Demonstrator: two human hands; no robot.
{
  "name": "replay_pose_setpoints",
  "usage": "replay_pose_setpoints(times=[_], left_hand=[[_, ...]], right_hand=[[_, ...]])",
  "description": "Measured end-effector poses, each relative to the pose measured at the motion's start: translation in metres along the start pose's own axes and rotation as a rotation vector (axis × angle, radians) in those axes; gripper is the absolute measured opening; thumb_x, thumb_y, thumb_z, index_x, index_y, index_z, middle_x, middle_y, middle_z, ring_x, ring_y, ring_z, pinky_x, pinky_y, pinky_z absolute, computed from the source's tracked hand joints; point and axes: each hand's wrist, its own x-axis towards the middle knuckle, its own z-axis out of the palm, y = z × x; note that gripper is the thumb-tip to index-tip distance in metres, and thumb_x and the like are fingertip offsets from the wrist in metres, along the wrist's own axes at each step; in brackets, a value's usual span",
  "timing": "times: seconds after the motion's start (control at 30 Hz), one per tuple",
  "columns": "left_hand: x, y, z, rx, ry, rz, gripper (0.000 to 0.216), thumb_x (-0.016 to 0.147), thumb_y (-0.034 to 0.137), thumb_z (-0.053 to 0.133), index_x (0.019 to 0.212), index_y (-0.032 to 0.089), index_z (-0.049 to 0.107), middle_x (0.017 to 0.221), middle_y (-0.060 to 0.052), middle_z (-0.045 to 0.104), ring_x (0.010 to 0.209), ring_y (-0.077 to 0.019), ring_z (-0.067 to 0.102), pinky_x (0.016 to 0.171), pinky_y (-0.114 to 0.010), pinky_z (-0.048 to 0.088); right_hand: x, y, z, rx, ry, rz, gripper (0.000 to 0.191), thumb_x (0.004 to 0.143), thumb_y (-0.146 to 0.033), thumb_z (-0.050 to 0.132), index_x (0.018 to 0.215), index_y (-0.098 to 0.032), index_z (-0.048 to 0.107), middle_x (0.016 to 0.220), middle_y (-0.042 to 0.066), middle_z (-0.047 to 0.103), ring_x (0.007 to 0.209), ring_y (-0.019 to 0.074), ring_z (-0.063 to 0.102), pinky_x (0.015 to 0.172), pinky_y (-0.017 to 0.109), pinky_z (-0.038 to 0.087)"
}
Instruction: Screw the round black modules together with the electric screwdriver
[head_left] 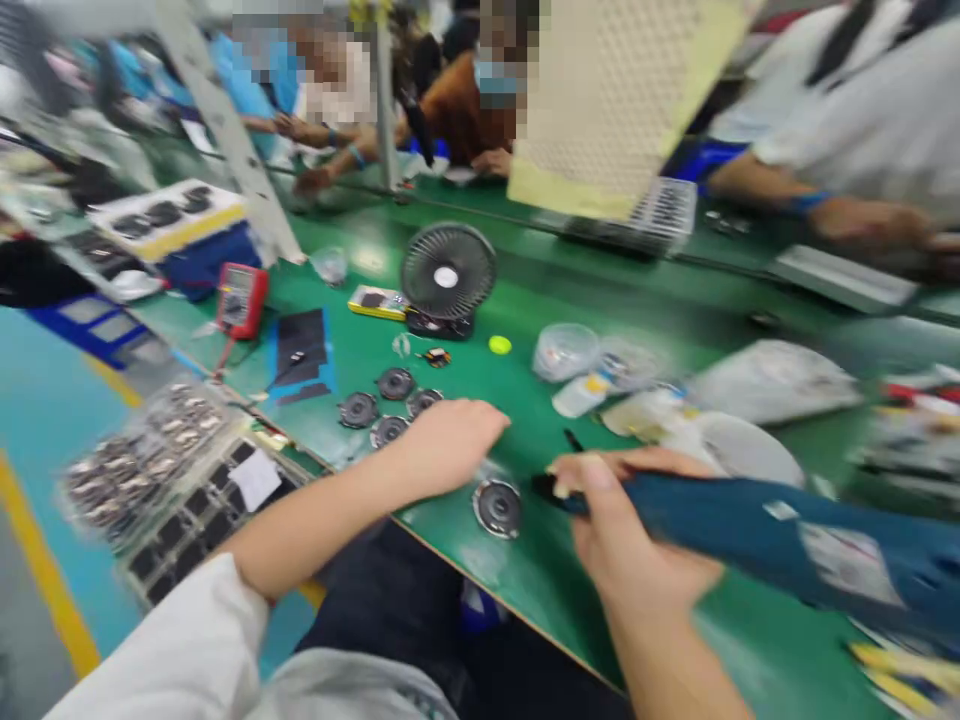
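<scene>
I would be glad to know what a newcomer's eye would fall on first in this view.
Probably the large dark blue tool in the right hand, stretching to the right edge of the picture. Next might come the round black fan standing on the green bench beyond the left hand. The red multimeter also stands out, farther left on the bench.

Passable: bench (626, 290) behind tub (564, 352) | blocked left: fan (448, 270) | right: bag (772, 378) | near: blue tool (735, 520)
</scene>
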Motion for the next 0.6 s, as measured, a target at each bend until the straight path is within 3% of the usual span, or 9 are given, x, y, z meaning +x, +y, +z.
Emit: replay_pose_setpoints(times=[0.07, 0.17, 0.3, 0.43, 0.53, 0.6], left_hand=[[-0.008, 0.000, 0.002, -0.072, 0.045, -0.033, 0.029, 0.106, 0.012, 0.046, 0.131, 0.011, 0.061, 0.130, -0.014, 0.072, 0.119, -0.0258, 0.068, 0.104, -0.044, 0.053], [-0.024, 0.006, 0.000, -0.174, 0.000, 0.001, 0.021, 0.107, 0.028, 0.055, 0.120, 0.017, 0.067, 0.119, -0.008, 0.075, 0.113, -0.0254, 0.070, 0.101, -0.043, 0.054], [-0.041, 0.019, 0.004, -0.236, -0.027, 0.151, 0.041, 0.102, 0.049, 0.065, 0.131, 0.021, 0.066, 0.129, -0.008, 0.072, 0.116, -0.0261, 0.068, 0.100, -0.043, 0.054], [-0.042, 0.025, 0.017, -0.115, 0.002, 0.153, 0.048, 0.097, 0.055, 0.069, 0.130, 0.020, 0.067, 0.120, -0.010, 0.072, 0.106, -0.0292, 0.069, 0.090, -0.044, 0.055], [-0.039, 0.024, 0.023, -0.018, 0.064, 0.084, 0.068, 0.089, 0.077, 0.064, 0.118, 0.015, 0.071, 0.107, -0.012, 0.073, 0.095, -0.0309, 0.069, 0.083, -0.045, 0.055], [-0.039, 0.022, 0.023, 0.000, 0.090, 0.076, 0.063, 0.096, 0.074, 0.057, 0.114, 0.015, 0.071, 0.103, -0.011, 0.073, 0.092, -0.0290, 0.069, 0.082, -0.044, 0.054]], right_hand=[[0.001, -0.003, 0.002, -0.015, 0.026, -0.019, 0.038, 0.080, -0.023, 0.090, 0.099, -0.025, 0.057, 0.062, -0.010, 0.068, 0.053, 0.0154, 0.067, 0.070, 0.036, 0.062], [0.003, -0.008, 0.008, 0.005, 0.057, -0.009, 0.036, 0.083, -0.022, 0.087, 0.099, -0.025, 0.055, 0.062, -0.011, 0.068, 0.052, 0.0149, 0.067, 0.066, 0.033, 0.061], [0.003, -0.012, 0.008, 0.009, 0.050, -0.049, 0.033, 0.086, -0.019, 0.084, 0.102, -0.025, 0.055, 0.064, -0.012, 0.070, 0.054, 0.0137, 0.069, 0.068, 0.033, 0.062], [0.002, -0.010, 0.004, 0.007, 0.031, -0.089, 0.031, 0.089, -0.017, 0.080, 0.105, -0.026, 0.055, 0.066, -0.012, 0.071, 0.056, 0.0136, 0.069, 0.070, 0.032, 0.063], [0.001, -0.008, 0.003, 0.004, 0.020, -0.083, 0.029, 0.091, -0.017, 0.079, 0.105, -0.026, 0.055, 0.067, -0.011, 0.071, 0.058, 0.0139, 0.070, 0.071, 0.032, 0.063], [0.000, -0.007, 0.003, 0.009, 0.018, -0.070, 0.030, 0.091, -0.017, 0.079, 0.105, -0.027, 0.055, 0.067, -0.012, 0.071, 0.057, 0.0136, 0.070, 0.071, 0.032, 0.063]])
